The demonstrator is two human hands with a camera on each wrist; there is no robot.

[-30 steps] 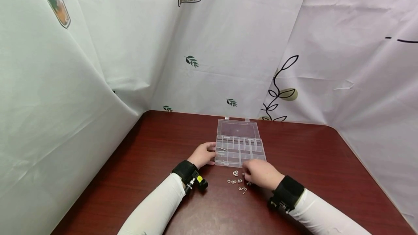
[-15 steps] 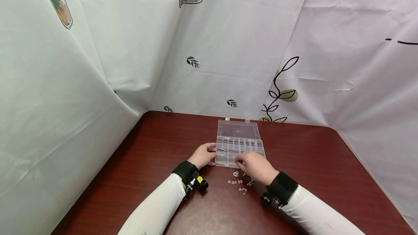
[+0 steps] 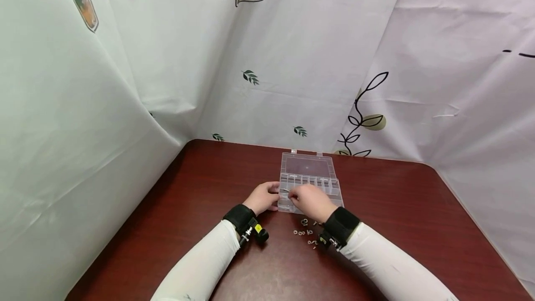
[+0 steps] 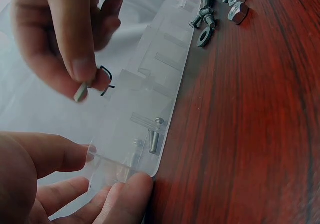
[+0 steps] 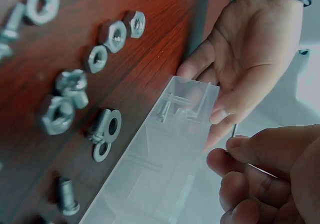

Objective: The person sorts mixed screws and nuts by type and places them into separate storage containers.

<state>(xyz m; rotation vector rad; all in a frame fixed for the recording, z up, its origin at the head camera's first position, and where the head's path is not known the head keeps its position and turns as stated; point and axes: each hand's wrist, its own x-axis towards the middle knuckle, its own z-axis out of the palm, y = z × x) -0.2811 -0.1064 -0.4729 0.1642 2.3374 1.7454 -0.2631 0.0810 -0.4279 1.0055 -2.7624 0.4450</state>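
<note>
A clear plastic compartment box [image 3: 339, 189] lies on the table with its lid [image 3: 307, 166] folded back. My left hand [image 3: 261, 197] grips the box's left end, thumb and fingers round the corner in the left wrist view. Over the left compartments, my right hand [image 3: 312, 201] pinches a thin metal piece [image 4: 81, 91] between thumb and forefinger; I cannot tell its exact kind. Metal screws [image 4: 154, 136] lie in the end compartments near my left hand. In the right wrist view, loose nuts [image 5: 112, 36], washers [image 5: 113, 126] and a short screw [image 5: 66, 196] lie beside the box.
The dark red wooden table [image 3: 225, 166] runs back to a white printed cloth [image 3: 301, 59] that hangs behind it and along both sides. The loose hardware lies in front of the box, partly under my right forearm [image 3: 380, 254].
My right hand has moved from the loose hardware in front of the box, up and left over its left compartments. My left hand stays on the box's end. The head view has shifted slightly.
</note>
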